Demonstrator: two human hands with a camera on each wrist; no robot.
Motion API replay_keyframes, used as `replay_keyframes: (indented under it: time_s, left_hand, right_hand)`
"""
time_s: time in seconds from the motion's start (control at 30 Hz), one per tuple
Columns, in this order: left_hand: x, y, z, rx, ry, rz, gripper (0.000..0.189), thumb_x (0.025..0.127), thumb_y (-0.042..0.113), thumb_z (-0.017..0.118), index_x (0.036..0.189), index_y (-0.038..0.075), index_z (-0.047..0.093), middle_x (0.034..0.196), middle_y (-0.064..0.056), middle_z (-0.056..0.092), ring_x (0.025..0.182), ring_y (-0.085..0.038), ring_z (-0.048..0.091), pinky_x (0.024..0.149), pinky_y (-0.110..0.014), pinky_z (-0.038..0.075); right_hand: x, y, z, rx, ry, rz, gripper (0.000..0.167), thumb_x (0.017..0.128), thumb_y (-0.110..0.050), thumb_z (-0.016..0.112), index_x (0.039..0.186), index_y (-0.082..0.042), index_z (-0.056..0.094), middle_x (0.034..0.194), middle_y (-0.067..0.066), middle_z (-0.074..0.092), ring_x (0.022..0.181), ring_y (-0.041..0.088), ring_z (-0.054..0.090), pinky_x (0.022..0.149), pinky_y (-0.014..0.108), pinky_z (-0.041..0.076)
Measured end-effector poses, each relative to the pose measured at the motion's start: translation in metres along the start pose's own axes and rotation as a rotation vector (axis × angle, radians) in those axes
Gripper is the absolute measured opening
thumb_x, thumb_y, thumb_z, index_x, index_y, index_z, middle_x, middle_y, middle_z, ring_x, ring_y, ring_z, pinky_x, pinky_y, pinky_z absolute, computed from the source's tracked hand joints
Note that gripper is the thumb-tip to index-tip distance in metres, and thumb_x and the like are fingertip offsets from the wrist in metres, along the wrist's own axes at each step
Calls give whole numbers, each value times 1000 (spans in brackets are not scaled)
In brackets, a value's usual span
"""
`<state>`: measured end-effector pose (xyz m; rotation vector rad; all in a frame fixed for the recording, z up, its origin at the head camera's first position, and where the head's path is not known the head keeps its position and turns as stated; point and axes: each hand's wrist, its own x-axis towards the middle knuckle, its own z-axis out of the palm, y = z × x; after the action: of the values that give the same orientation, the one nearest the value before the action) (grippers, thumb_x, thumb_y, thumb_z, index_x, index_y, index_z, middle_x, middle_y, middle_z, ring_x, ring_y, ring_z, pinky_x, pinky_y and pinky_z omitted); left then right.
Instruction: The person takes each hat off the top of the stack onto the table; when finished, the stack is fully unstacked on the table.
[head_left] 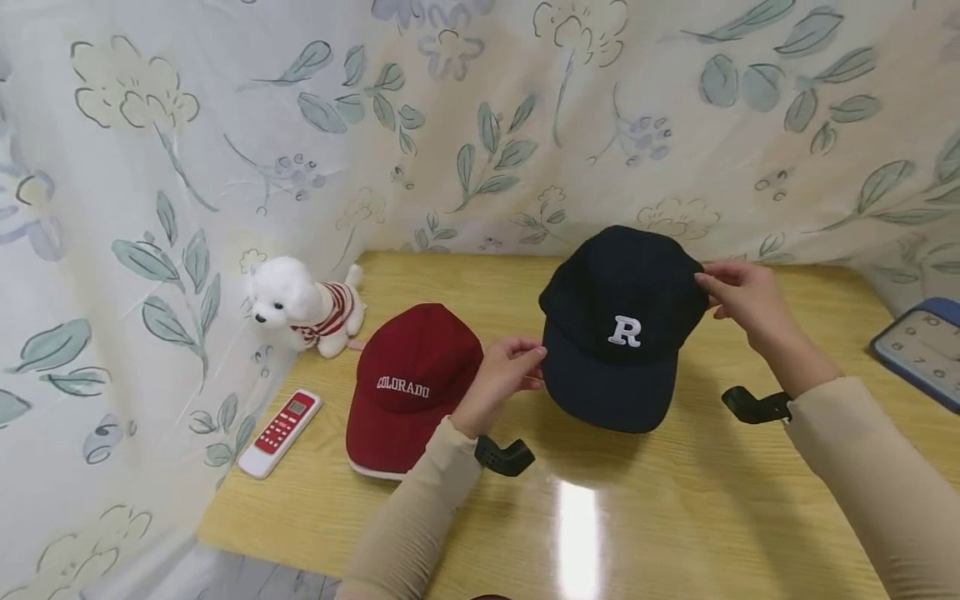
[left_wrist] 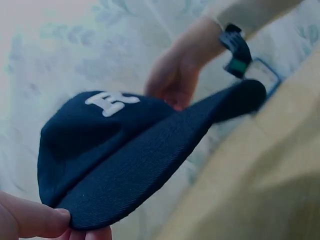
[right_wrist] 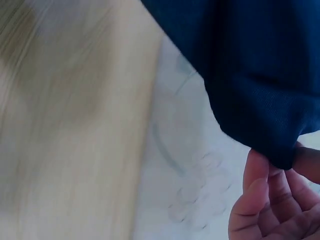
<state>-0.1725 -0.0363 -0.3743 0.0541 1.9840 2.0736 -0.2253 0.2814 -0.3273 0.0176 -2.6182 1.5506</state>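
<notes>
A dark navy baseball cap [head_left: 607,367] with a white letter R is held up over the table, its brim toward me. My left hand [head_left: 510,371] pinches the brim's left edge between thumb and fingers, as the left wrist view also shows on the cap [left_wrist: 125,165]. On the other side my right hand [head_left: 738,300] pinches the edge of the crown; in the right wrist view thumb and fingertips [right_wrist: 257,165] meet on the dark fabric. Just left of my left hand lies a dark red COLORADO cap [head_left: 420,358], partly behind my left forearm.
A white toy dog [head_left: 288,292] in a striped sweater stands at the table's back left. In front of it lies a white and red remote control [head_left: 281,433]. A blue-framed clock [head_left: 922,350] is at the right edge. Floral cloth [head_left: 480,150] hangs behind the wooden table [head_left: 652,517].
</notes>
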Motion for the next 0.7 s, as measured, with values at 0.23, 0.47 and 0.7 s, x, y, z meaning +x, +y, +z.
replay_keyframes:
  time_s: [0.23, 0.47, 0.7]
  left_hand:
    - [33, -40, 25, 95, 71, -80, 20, 91, 12, 58, 103, -3, 63, 71, -3, 57, 57, -10, 55, 54, -23, 50]
    - [52, -62, 43, 189, 152, -111, 13, 89, 9, 59, 93, -1, 65, 65, -1, 56, 51, -8, 52, 50, -24, 50]
    - [64, -67, 50, 311, 224, -90, 7, 87, 8, 62, 85, 2, 65, 61, -5, 58, 48, -11, 54, 41, -19, 44]
  right_hand:
    - [14, 38, -8, -76, -48, 26, 51, 93, -31, 54, 120, 11, 50, 73, -26, 52, 61, 1, 56, 53, 23, 49]
    - [32, 67, -2, -123, -113, 79, 48, 95, -29, 50, 120, 12, 50, 77, -17, 53, 61, 5, 58, 55, 26, 50]
    - [47, 85, 8, -129, -112, 115, 48, 95, -28, 50, 119, 13, 49, 77, -10, 53, 60, 5, 57, 55, 25, 50]
